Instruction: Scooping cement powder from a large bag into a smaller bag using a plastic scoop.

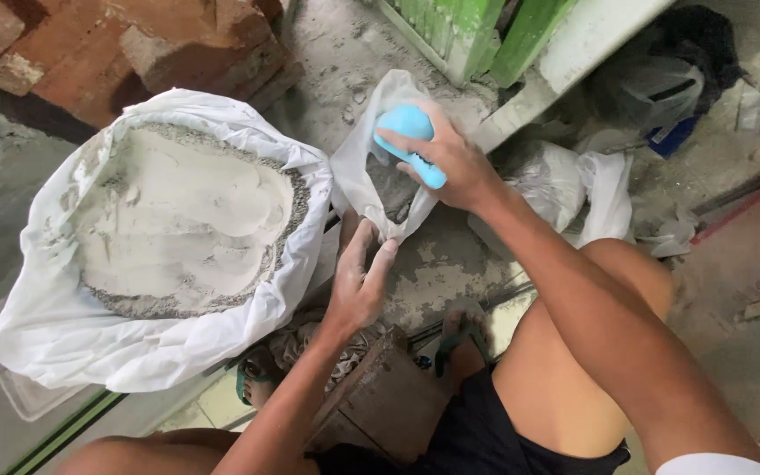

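dusty grey floor (450,264) lies under everything, with red bricks (134,44) at the top. right hand (450,158) is wrapped around a blue scoop (411,132), tipped into a small white bag (371,167). left hand (358,281) pinches the small bag's bottom edge. big white sack (63,334) of grey powder (178,220) sits just beside it.

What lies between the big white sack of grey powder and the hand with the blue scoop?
In the head view, only the small white bag's near wall lies between the big sack and the right hand.
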